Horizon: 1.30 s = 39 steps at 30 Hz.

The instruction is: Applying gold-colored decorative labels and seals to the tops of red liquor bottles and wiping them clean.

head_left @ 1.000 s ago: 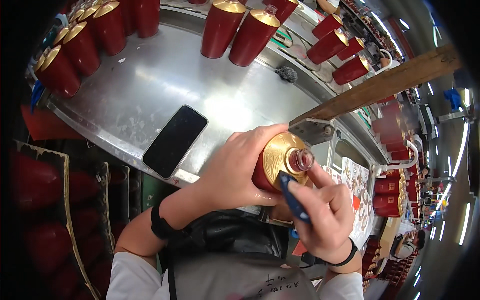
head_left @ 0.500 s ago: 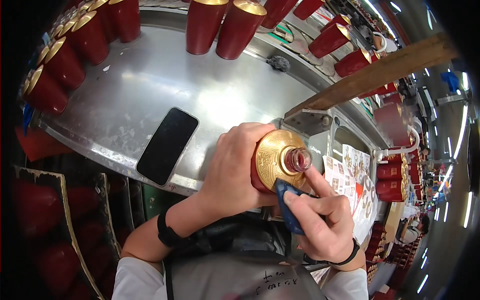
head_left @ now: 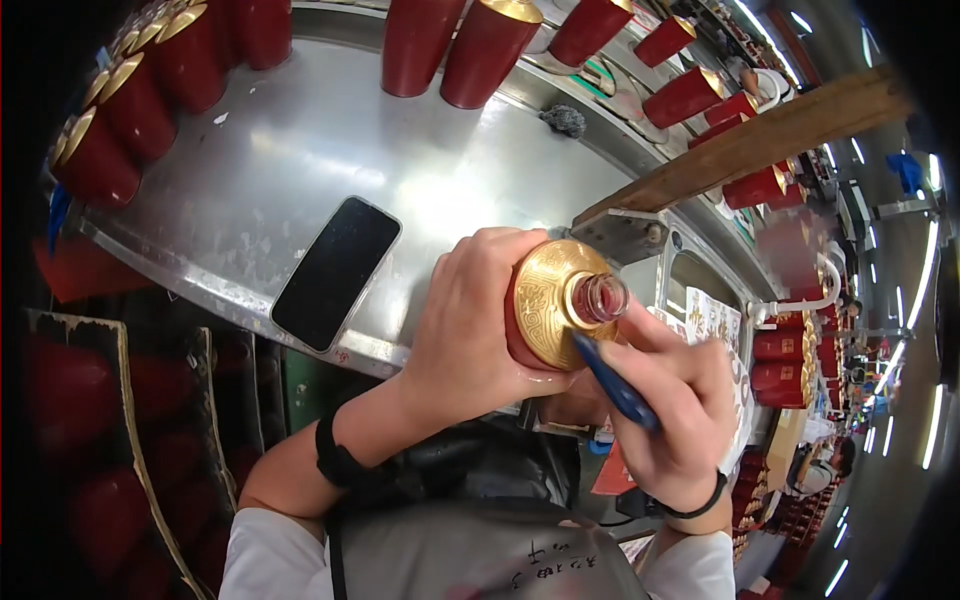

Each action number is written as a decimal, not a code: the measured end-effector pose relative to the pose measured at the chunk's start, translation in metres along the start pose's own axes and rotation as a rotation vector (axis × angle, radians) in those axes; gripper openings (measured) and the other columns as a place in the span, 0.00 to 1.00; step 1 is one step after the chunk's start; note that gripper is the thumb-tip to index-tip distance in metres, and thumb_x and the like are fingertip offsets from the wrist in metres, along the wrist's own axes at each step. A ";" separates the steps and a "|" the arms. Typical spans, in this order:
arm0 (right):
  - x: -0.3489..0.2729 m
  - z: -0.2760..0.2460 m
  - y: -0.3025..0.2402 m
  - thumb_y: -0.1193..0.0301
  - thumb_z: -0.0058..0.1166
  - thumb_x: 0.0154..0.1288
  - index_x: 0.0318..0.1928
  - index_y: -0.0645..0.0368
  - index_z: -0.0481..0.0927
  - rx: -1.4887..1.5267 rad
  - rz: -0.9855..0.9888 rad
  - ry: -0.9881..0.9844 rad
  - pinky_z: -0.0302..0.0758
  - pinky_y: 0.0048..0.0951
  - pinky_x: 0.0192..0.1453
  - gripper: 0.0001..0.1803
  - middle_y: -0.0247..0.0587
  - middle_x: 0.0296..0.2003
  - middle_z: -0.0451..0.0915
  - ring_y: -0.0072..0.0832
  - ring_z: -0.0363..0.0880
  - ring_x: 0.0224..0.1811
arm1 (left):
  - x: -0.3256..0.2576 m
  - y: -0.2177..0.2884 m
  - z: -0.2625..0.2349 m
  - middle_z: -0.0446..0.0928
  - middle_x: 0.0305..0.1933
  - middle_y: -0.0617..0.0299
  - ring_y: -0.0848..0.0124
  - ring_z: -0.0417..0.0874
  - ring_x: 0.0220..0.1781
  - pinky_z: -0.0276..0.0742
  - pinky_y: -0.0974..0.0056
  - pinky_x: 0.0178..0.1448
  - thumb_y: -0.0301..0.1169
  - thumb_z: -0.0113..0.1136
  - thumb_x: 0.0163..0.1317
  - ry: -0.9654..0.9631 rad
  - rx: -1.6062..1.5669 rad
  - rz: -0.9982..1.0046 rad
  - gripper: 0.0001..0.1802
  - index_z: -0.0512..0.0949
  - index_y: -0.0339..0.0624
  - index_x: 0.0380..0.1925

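Observation:
A dark red bottle with a patterned gold shoulder and a clear, reddish glass neck is tilted in front of me, over the near side of the metal table. My left hand wraps round its body from the left. In my right hand is a flat, dark blue piece, pinched between thumb and fingers. Its far end touches the gold shoulder just below the neck. Whether it is a folded cloth or a scraper I cannot make out. The right forefinger reaches beside the neck, partly hidden.
A black phone lies on the metal table. Red bottles with gold tops crowd the far left; two more stand at the back. A wooden bar slants across the right, near a grey fuzzy wad and a line of bottles.
The blue piece has turned edge-on, now looking narrower, and its tip sits slightly further right along the gold shoulder. My right hand has shifted a little right. The left still grips the bottle.

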State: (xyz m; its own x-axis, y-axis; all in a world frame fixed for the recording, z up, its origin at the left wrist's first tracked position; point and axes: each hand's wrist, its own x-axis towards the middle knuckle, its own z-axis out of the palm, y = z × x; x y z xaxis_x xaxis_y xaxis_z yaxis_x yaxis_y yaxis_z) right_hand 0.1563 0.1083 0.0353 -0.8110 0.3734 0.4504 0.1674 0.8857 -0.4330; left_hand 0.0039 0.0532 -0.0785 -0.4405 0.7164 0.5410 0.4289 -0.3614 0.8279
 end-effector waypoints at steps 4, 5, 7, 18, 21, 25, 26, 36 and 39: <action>-0.008 0.002 -0.007 0.84 0.63 0.40 0.43 0.69 0.85 -0.068 -0.103 -0.082 0.74 0.56 0.67 0.23 0.42 0.27 0.73 0.36 0.77 0.28 | -0.004 -0.004 0.003 0.72 0.55 0.51 0.49 0.74 0.57 0.67 0.50 0.61 0.41 0.83 0.33 0.016 -0.002 0.060 0.52 0.65 0.41 0.60; -0.006 0.000 -0.010 0.85 0.63 0.40 0.44 0.69 0.85 -0.075 -0.117 -0.167 0.74 0.57 0.67 0.23 0.42 0.26 0.73 0.35 0.77 0.29 | -0.005 -0.001 0.003 0.72 0.56 0.51 0.49 0.74 0.57 0.66 0.49 0.62 0.40 0.83 0.33 0.011 0.003 0.010 0.52 0.64 0.41 0.60; -0.004 -0.010 -0.011 0.84 0.64 0.40 0.44 0.68 0.85 0.034 -0.026 -0.265 0.75 0.57 0.66 0.23 0.41 0.26 0.73 0.34 0.77 0.31 | -0.007 -0.001 0.003 0.72 0.56 0.51 0.49 0.74 0.57 0.66 0.49 0.61 0.40 0.83 0.33 0.022 0.010 -0.002 0.52 0.64 0.40 0.60; -0.002 0.001 -0.005 0.84 0.61 0.41 0.43 0.68 0.85 -0.029 -0.073 -0.177 0.70 0.60 0.70 0.22 0.42 0.26 0.71 0.36 0.77 0.31 | -0.003 0.002 0.000 0.71 0.55 0.49 0.51 0.74 0.57 0.68 0.52 0.63 0.36 0.82 0.37 -0.002 0.054 0.001 0.50 0.63 0.38 0.60; -0.001 0.008 -0.008 0.86 0.61 0.41 0.44 0.69 0.85 -0.085 -0.040 -0.053 0.71 0.56 0.69 0.22 0.42 0.26 0.71 0.36 0.77 0.32 | -0.004 -0.003 0.003 0.72 0.56 0.49 0.47 0.74 0.59 0.66 0.49 0.64 0.37 0.81 0.34 0.017 0.058 0.007 0.50 0.65 0.38 0.60; -0.006 0.000 -0.016 0.84 0.63 0.47 0.41 0.64 0.86 -0.050 -0.114 -0.210 0.73 0.53 0.68 0.16 0.40 0.25 0.70 0.43 0.83 0.42 | -0.004 0.004 -0.002 0.72 0.57 0.47 0.48 0.75 0.58 0.71 0.51 0.62 0.40 0.82 0.37 -0.024 0.023 -0.034 0.51 0.64 0.37 0.61; -0.005 -0.003 -0.011 0.84 0.63 0.47 0.41 0.64 0.86 -0.048 -0.125 -0.183 0.73 0.53 0.68 0.16 0.40 0.25 0.70 0.43 0.83 0.42 | -0.003 0.007 -0.003 0.71 0.58 0.47 0.48 0.75 0.58 0.72 0.51 0.61 0.40 0.82 0.37 -0.052 0.010 -0.054 0.52 0.63 0.36 0.61; -0.050 -0.030 0.015 0.78 0.68 0.49 0.42 0.57 0.86 0.177 -0.017 -0.115 0.75 0.47 0.66 0.15 0.39 0.28 0.72 0.53 0.77 0.61 | 0.032 0.029 -0.034 0.76 0.55 0.49 0.56 0.81 0.57 0.76 0.59 0.60 0.42 0.82 0.42 -0.328 0.130 -0.195 0.51 0.62 0.40 0.64; -0.081 -0.064 0.030 0.79 0.67 0.51 0.40 0.60 0.85 0.203 0.246 0.085 0.76 0.47 0.64 0.13 0.39 0.28 0.75 0.50 0.82 0.52 | 0.059 0.014 -0.044 0.76 0.56 0.52 0.63 0.79 0.59 0.74 0.60 0.64 0.38 0.81 0.43 -0.329 0.010 -0.320 0.49 0.62 0.40 0.63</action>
State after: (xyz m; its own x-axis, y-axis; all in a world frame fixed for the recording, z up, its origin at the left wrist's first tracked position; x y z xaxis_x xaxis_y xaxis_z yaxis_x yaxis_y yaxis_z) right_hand 0.2626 0.1219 0.0359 -0.7092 0.5987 0.3724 0.2303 0.6959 -0.6802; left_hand -0.0510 0.0640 -0.0281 -0.2788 0.9430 0.1816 0.3203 -0.0869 0.9433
